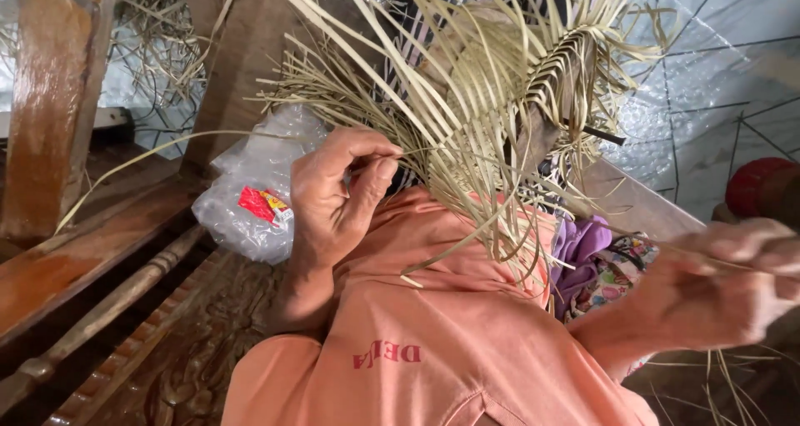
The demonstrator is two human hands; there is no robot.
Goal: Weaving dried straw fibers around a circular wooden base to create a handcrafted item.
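On the left, a clear plastic bag (250,197) is lying on the carved wooden bench (192,351). The left hand (333,201) is pinching one thin palm strip (433,149) between thumb and forefinger. The woven palm-leaf piece (508,101) is resting above the lap, its herringbone band (560,64) already plaited while many strands are hanging loose, unwoven. The right hand (725,284), blurred, is closing on another strip.

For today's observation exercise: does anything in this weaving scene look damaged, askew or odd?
Nothing stands out. The left hand pinches one strip of the half-woven straw piece; its loose ends splay untrimmed.
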